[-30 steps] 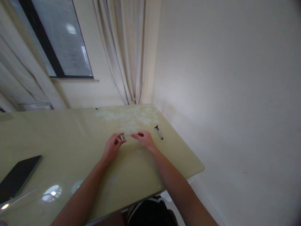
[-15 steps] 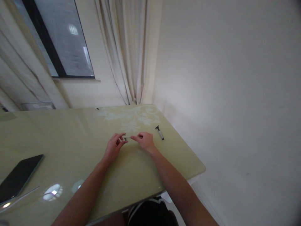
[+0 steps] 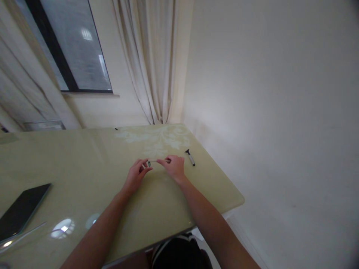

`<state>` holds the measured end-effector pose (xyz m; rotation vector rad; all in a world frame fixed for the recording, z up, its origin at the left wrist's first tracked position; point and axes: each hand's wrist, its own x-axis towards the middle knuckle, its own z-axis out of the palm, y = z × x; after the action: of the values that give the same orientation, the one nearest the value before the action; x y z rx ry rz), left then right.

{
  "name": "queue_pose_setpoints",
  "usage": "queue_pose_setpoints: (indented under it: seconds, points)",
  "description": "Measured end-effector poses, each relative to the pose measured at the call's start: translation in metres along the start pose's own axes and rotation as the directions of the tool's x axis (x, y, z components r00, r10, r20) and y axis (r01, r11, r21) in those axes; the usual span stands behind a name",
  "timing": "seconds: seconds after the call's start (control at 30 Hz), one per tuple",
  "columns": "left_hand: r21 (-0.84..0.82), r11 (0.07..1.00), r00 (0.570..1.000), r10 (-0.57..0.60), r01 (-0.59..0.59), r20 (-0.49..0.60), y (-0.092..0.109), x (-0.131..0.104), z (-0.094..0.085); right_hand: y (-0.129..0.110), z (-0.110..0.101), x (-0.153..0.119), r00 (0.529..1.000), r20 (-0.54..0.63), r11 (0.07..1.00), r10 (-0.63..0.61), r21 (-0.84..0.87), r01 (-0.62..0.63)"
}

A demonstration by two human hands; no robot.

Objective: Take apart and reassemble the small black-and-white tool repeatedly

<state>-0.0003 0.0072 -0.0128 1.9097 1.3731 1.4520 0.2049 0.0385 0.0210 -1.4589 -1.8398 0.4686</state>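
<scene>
My left hand (image 3: 137,173) pinches a small dark-and-pale piece (image 3: 149,164) between thumb and fingertips; it is too small to name surely. My right hand (image 3: 174,166) is closed around a thin pale stick (image 3: 153,160), with the thumb along it and its far end pointing left. The stick's tip lies at the upper edge of the small piece, near my left fingertips; whether they touch I cannot tell. To the right of my right hand, a razor (image 3: 190,158) with a black T-shaped head and grey handle lies on the table.
The glossy pale-green table (image 3: 92,164) has a rounded right corner beside the white wall (image 3: 266,112). A dark tablet (image 3: 24,209) lies at the left, with a thin clear rod (image 3: 25,236) in front. A tiny black piece (image 3: 116,129) sits near the back edge.
My right hand has risen slightly, and the stick lies more level, its tip now higher on the small piece. My left hand keeps its pinch almost in place.
</scene>
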Motion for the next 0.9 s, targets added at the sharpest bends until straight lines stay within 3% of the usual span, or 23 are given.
queue_pose_setpoints:
  seconds: [0.13,0.23,0.57,0.67,0.8,0.9]
  points:
    - [0.002,1.0,1.0,-0.007,0.007,-0.006,0.0001,0.0006,-0.0007,0.0006,-0.0006,0.0006,0.998,0.059,0.998,0.016,0.054,-0.019]
    - [0.003,1.0,1.0,-0.015,0.015,-0.013,0.0007,0.0009,-0.0008,0.0018,-0.0001,0.001,1.0,0.001,0.999,0.029,0.021,-0.029]
    - [0.002,1.0,1.0,-0.02,0.02,-0.012,-0.0008,-0.0002,0.0004,0.0007,0.001,0.0001,0.996,0.068,0.997,0.065,0.047,-0.068]
    - [-0.003,1.0,1.0,-0.019,0.019,-0.013,-0.0011,0.0003,0.001,0.0005,-0.0003,0.0002,0.997,0.005,0.997,0.075,0.007,-0.075]
    - [-0.012,1.0,1.0,-0.023,0.023,-0.009,-0.0001,0.001,0.0009,0.0018,0.0001,0.0009,0.996,0.044,0.997,0.074,0.033,-0.076]
    - [0.0,1.0,1.0,-0.029,0.029,0.001,-0.0001,0.001,0.0004,0.0034,0.0018,0.0012,0.998,-0.014,0.998,0.058,0.004,-0.058]
